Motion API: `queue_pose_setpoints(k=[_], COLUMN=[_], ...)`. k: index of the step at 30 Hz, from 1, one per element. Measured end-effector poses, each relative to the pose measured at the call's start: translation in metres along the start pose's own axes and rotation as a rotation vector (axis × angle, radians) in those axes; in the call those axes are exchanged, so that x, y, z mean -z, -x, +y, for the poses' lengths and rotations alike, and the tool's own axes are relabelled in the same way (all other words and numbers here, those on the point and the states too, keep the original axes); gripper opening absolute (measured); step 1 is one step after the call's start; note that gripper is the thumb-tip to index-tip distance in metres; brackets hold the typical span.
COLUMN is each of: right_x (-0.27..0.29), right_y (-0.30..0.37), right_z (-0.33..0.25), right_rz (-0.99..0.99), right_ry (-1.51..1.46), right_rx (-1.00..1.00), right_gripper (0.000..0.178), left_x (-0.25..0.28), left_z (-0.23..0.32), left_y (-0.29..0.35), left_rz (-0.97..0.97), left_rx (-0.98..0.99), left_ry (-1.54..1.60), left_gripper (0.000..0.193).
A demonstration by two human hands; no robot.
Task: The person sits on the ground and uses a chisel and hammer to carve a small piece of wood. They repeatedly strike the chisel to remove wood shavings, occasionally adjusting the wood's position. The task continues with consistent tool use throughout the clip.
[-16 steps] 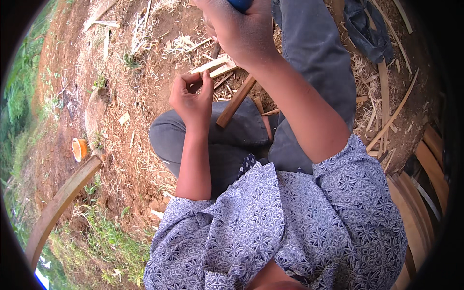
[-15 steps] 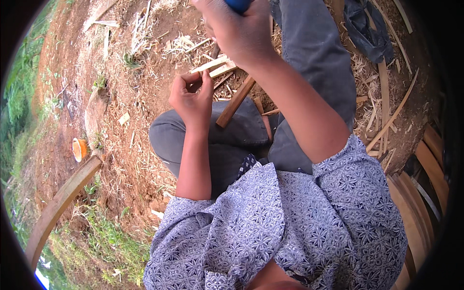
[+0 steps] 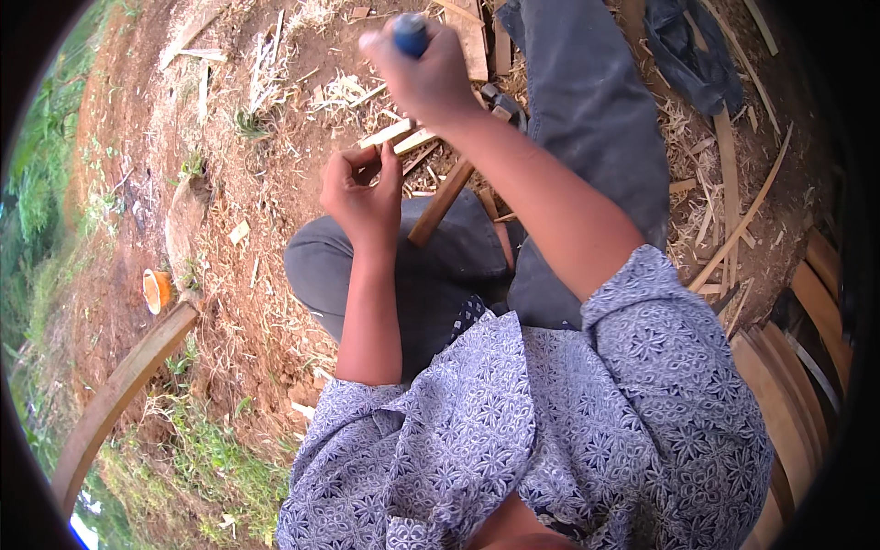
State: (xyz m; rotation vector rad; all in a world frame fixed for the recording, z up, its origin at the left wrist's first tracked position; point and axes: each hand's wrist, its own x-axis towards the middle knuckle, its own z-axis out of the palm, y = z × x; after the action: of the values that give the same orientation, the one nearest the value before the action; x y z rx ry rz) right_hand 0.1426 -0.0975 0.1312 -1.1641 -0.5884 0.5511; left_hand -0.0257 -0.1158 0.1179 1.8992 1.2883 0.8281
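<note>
My right hand (image 3: 431, 78), smeared by motion, is wrapped round a tool with a blue handle (image 3: 410, 35); the rest of the tool is hidden. Just below it, my left hand (image 3: 359, 188) is closed in a pinch. Its thumb and forefinger are at the near end of a pale wood strip (image 3: 390, 134), and a second pale wood piece (image 3: 415, 141) lies close beside. Under my right forearm runs a brown wooden bar (image 3: 440, 203), resting over my folded leg. A dark metal piece (image 3: 506, 103) shows beyond the forearm.
Wood shavings (image 3: 344, 90) litter the reddish soil. A dark plastic bag (image 3: 694, 60) lies at far right, above long thin strips (image 3: 731, 192). Curved boards (image 3: 779, 394) are stacked at lower right. At left are an orange bowl (image 3: 157, 290) and a curved beam (image 3: 119, 390).
My right hand has come down and slightly left with the blue-handled tool, uncovering the dark metal piece and boards behind it. My left hand stays nearly in place.
</note>
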Motion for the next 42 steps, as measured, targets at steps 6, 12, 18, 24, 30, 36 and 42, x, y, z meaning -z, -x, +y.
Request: queue_pose_setpoints(k=[6,12,18,24,30,36,42], right_x=[-0.008,0.0,-0.006,-0.003,-0.003,-0.005,-0.004], right_y=[-0.007,-0.017,-0.007,-0.016,-0.013,0.002,-0.008], right_z=[-0.03,-0.038,-0.022,-0.04,-0.011,-0.003,-0.016], right_rz=[0.018,-0.075,-0.028,-0.115,0.005,-0.003,-0.034], right_ry=[-0.131,-0.162,-0.124,-0.095,0.082,0.12,0.085], right_rx=[-0.062,-0.07,-0.045,0.052,0.029,-0.002,-0.016], right_gripper=[0.033,0.031,0.031,0.027,0.025,0.028,0.024], left_x=[-0.003,0.0,-0.002,-0.004,-0.002,-0.01,-0.004], left_z=[0.002,-0.005,-0.001,0.001,-0.002,0.003,-0.004], left_y=[-0.003,-0.002,-0.004,0.0,-0.003,-0.003,0.0], left_rz=[-0.016,0.001,0.006,-0.003,0.004,-0.019,-0.025], left_rx=[-0.037,0.011,0.023,-0.019,-0.059,-0.118,-0.005], left_ry=[-0.061,0.018,0.006,0.006,-0.016,0.032,0.095], left_gripper=[0.018,0.017,0.018,0.018,0.019,0.019,0.02])
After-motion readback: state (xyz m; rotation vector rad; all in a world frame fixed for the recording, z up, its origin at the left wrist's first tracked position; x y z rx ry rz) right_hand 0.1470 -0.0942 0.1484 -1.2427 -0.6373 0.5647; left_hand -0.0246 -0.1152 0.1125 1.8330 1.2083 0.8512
